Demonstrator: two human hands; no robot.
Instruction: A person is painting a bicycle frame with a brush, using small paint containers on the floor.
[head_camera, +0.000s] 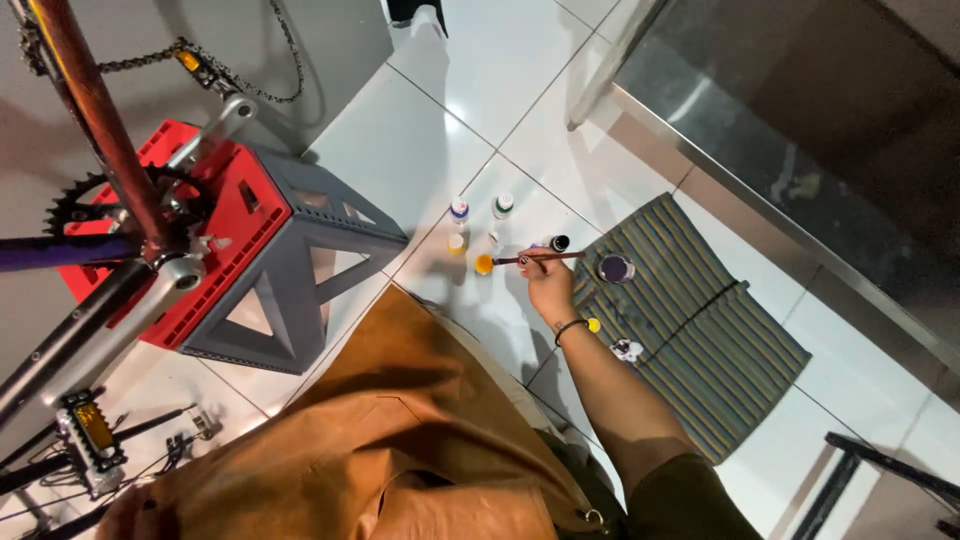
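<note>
The right hand (546, 283) pinches a thin brown paintbrush (540, 259), its tip just beyond the fingers over an open orange paint pot (484, 264) (loading step); next it needs a steady lift.

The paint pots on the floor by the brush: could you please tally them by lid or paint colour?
Blue-lidded pot: 1
Green-lidded pot: 1
Yellow pot: 1
Open orange pot: 1
Black-capped pot: 1
Open purple pot: 1
Total: 6
The right hand holds the paintbrush over them.
</note>
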